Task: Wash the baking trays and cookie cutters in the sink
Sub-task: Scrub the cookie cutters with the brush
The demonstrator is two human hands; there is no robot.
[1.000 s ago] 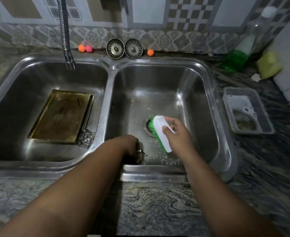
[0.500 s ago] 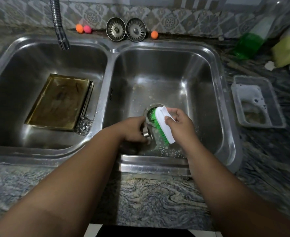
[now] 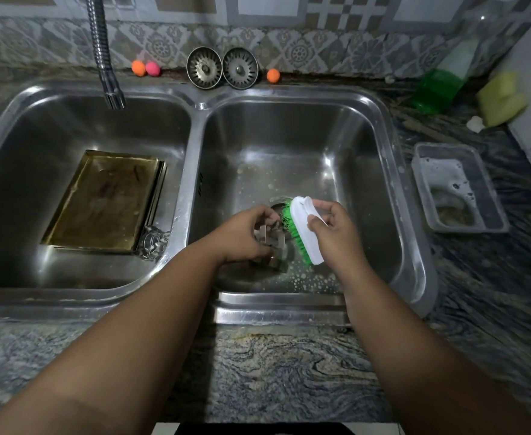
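Steel cookie cutter [image 3: 277, 250] lies just in front of the drain [image 3: 275, 206], pinched by the curled left hand [image 3: 245, 233]; the right hand [image 3: 336, 230] grips a green-bristled scrub brush [image 3: 306, 235] just beside it.

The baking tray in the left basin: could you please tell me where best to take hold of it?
Probably by the left rim of the tray, coming from the left: it lies flat, its right edge sits close to the divider, and a cutter crowds the near-right corner.

Patterned tile wall [image 3: 305, 51]; swirled granite counter [image 3: 273, 372]; dim light.
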